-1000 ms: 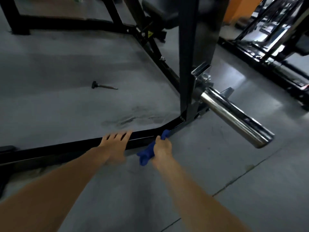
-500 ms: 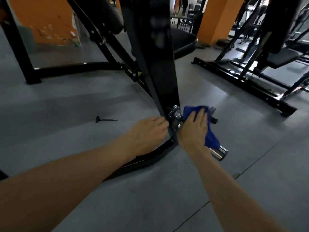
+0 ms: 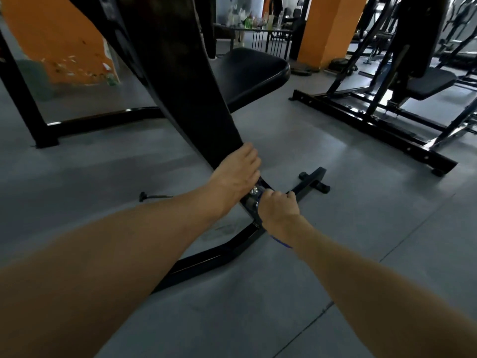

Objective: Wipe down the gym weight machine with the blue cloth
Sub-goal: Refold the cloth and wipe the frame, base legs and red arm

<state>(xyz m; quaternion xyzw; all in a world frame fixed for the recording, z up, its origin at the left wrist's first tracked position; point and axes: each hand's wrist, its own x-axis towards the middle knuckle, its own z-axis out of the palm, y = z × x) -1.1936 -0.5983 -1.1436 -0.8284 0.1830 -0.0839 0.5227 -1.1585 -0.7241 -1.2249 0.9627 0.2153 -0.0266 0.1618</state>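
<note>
The black weight machine's wide upright post (image 3: pixel 180 81) leans up from a floor frame (image 3: pixel 222 251). My left hand (image 3: pixel 236 174) rests flat against the post's lower end, fingers together. My right hand (image 3: pixel 280 210) is closed around the chrome weight peg at the post's base, with the blue cloth (image 3: pixel 282 244) wrapped under it. Only thin blue edges of the cloth show by the knuckles and under the wrist. The peg is almost wholly hidden; a bit of its chrome collar (image 3: pixel 251 200) shows.
A black padded seat (image 3: pixel 253 71) sits behind the post. A small black pin (image 3: pixel 153 196) lies on the grey floor to the left. Another black machine (image 3: pixel 387 109) stands at right. Orange pillars (image 3: pixel 327 29) and a table with bottles stand far back.
My view has risen and pulled back. My right hand went from the floor bar to the chrome peg and now grips around it with the cloth. My left hand moved up onto the post.
</note>
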